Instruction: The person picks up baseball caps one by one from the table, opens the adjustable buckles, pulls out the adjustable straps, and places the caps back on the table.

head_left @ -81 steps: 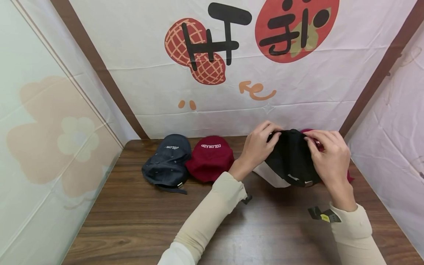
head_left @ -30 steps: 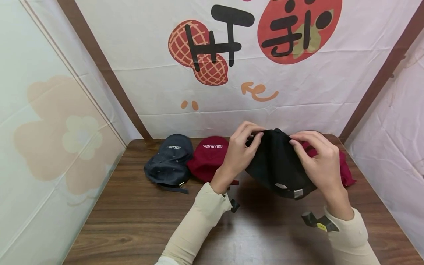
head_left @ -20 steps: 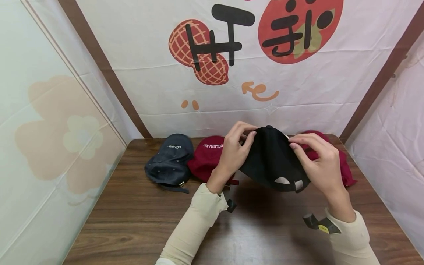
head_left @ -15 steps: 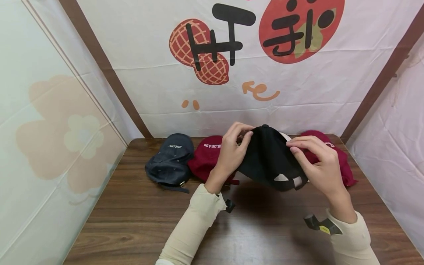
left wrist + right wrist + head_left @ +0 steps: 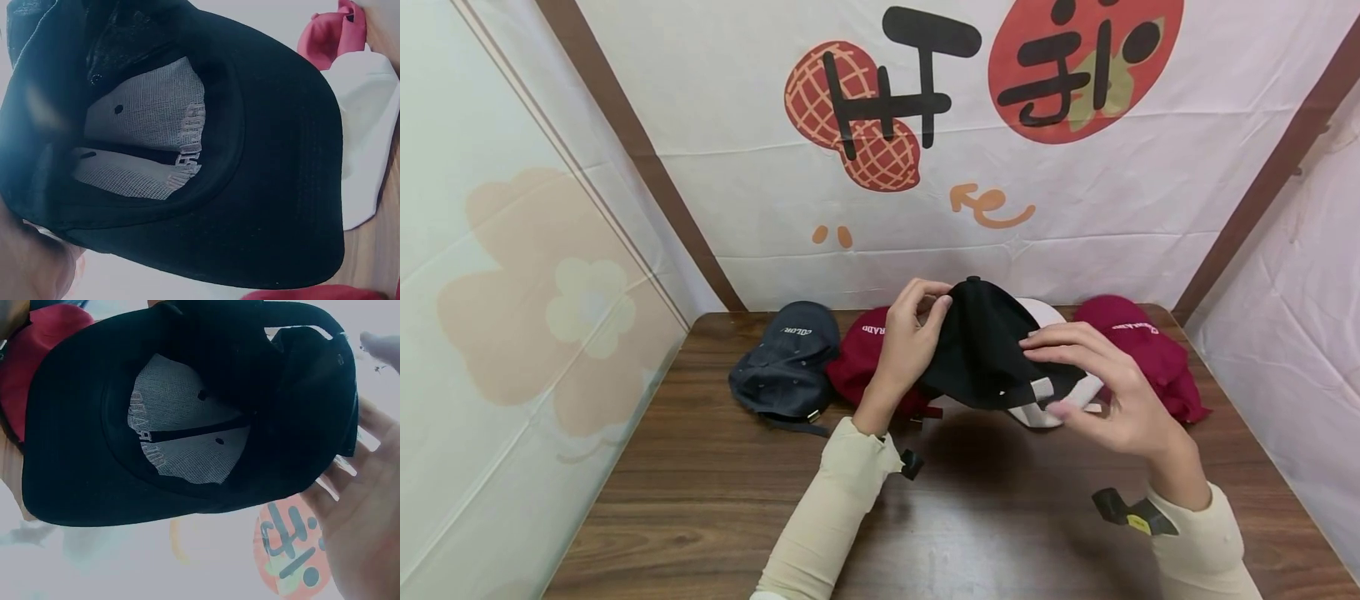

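A black baseball cap (image 5: pixel 981 350) hangs above the table, its back strap toward me. My left hand (image 5: pixel 910 337) pinches its left side between thumb and fingers. My right hand (image 5: pixel 1123 400) is at the cap's right side, fingers extended along the crown and the thumb apart from them near the strap buckle. Both wrist views look into the crown, where pale mesh lining (image 5: pixel 147 109) and the reverse of embroidered letters show. A white cap (image 5: pixel 1041 311) lies partly hidden behind the black one.
To the left, a navy cap (image 5: pixel 786 358) and a dark red cap (image 5: pixel 855 358) lie side by side on the wooden table (image 5: pixel 700 500). Another dark red cap (image 5: pixel 1123 337) lies at the right. A printed cloth wall (image 5: pixel 775 208) rises behind the table.
The black cap has moved left in both hands, uncovering the white cap and the right red cap. My right hand's pinch has loosened, its thumb now spread away from the fingers.
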Demonstrator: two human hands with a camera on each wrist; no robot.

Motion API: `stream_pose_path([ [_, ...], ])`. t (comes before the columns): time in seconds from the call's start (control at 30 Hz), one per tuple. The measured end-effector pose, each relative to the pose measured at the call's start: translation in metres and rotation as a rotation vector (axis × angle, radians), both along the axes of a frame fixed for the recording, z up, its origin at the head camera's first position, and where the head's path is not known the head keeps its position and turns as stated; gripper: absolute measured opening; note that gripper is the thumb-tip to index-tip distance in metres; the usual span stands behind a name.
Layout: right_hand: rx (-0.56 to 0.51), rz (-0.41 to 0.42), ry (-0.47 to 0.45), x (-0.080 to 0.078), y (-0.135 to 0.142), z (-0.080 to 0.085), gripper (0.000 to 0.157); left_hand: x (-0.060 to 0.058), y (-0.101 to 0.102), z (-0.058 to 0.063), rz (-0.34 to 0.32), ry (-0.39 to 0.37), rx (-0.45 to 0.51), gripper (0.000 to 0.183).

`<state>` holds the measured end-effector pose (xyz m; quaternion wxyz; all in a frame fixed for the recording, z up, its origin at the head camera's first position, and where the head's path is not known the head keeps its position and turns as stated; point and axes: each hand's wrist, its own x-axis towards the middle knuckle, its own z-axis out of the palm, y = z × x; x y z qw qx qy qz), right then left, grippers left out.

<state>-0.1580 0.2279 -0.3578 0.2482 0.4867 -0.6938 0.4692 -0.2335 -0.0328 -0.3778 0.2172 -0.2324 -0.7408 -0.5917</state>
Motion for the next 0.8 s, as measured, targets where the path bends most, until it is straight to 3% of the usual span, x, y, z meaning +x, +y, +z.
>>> stream_pose_path([
  [0.1, 0.060, -0.018, -0.006, 0.000, 0.000, -0.003, 0.048, -0.001, -0.003, -0.002, 0.008, -0.016, -0.007, 0.017],
  [0.17, 0.064, -0.040, 0.015, -0.001, -0.002, -0.005, 0.043, 0.000, -0.005, -0.004, 0.004, -0.029, -0.014, 0.016],
  [0.27, 0.011, -0.067, 0.056, -0.002, -0.006, -0.006, 0.034, 0.000, -0.006, -0.007, -0.008, -0.052, -0.033, 0.016],
  [0.47, -0.116, -0.163, 0.073, -0.005, -0.010, -0.002, 0.036, 0.001, -0.007, -0.010, -0.043, -0.108, -0.075, 0.015],
  [0.63, -0.167, -0.195, 0.073, -0.008, -0.012, -0.002, 0.035, 0.001, -0.008, -0.012, -0.053, -0.171, -0.173, 0.016],
  [0.8, -0.152, -0.239, 0.062, -0.010, -0.012, -0.007, 0.034, 0.001, -0.011, -0.017, -0.049, -0.235, -0.296, 0.016],
])
